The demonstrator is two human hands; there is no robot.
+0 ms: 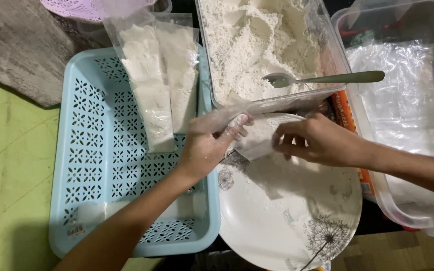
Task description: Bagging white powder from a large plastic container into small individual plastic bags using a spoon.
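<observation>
Over the white plate, both hands grip a small clear bag of flour
Left hand pinches the bag's upper edge, right hand is closed on its side (fingers dusty); judging by this, keeping the mouth level and the bag above the plate should catch spills, with the flour tub and spoon just behind, and filled bags lying in the blue basket

Under me there's a green mat with faint creases — a grey stone-like slab sits at top left, wood-grain floor shows bottom right, light soft and even.
</observation>
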